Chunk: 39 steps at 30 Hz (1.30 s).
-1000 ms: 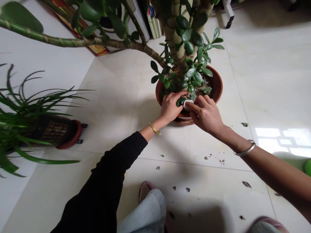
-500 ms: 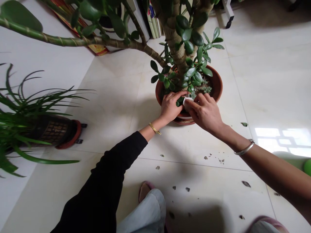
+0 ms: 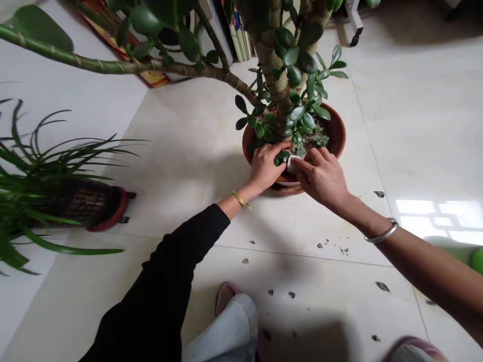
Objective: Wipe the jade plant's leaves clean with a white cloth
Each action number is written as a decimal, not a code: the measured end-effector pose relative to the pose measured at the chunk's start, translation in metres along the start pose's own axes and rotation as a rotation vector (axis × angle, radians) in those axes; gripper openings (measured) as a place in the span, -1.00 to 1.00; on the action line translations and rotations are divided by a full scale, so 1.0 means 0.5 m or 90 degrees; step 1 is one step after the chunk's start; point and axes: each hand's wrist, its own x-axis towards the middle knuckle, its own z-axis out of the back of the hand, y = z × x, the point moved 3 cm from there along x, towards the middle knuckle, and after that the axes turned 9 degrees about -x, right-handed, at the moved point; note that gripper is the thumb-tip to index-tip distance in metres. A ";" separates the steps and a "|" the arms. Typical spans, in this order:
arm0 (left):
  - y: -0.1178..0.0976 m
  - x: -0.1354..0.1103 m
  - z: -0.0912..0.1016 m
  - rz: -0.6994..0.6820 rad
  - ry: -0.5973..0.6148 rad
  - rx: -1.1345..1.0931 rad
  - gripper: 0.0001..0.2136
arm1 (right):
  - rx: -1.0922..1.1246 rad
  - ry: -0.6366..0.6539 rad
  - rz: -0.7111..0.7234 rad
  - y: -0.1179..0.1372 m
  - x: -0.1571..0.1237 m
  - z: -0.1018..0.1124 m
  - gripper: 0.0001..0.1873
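A large jade plant (image 3: 278, 83) with thick ringed stems and glossy oval leaves grows in a round terracotta-coloured pot (image 3: 338, 131). At the pot's near side, my left hand (image 3: 264, 165) has a low green leaf (image 3: 281, 157) between its thumb and index finger. My right hand (image 3: 325, 176) pinches a folded white wipe (image 3: 294, 164), which touches or lies close against that leaf. Its fingertips are partly hidden behind the wipe and knuckles. Small pale green plants (image 3: 320, 140) grow in the soil beside my right fingers.
On the left stands a dark pot (image 3: 88, 201) with a long-leaved plant (image 3: 41, 166), on a reddish wheeled base (image 3: 118, 208). Dry leaves (image 3: 382, 286) and crumbs lie scattered over the pale tiles. Books (image 3: 239, 37) stand behind the jade plant. A green object (image 3: 478, 260) shows at the right edge.
My right hand has shifted slightly to the right and down with the wipe, more of which now shows. My left hand stays almost where it was at the leaf.
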 end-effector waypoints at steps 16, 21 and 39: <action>0.034 -0.059 0.093 -0.152 0.064 -0.020 -0.37 | 0.063 -0.050 0.074 -0.021 -0.064 -0.012 -0.73; 0.093 -0.100 0.093 -0.199 -0.002 -0.019 -0.36 | 0.024 -0.089 0.093 -0.025 -0.063 -0.021 -0.77; 0.108 -0.089 0.055 -0.116 -0.011 -0.072 -0.34 | 0.059 -0.115 0.122 -0.073 -0.059 -0.030 -0.82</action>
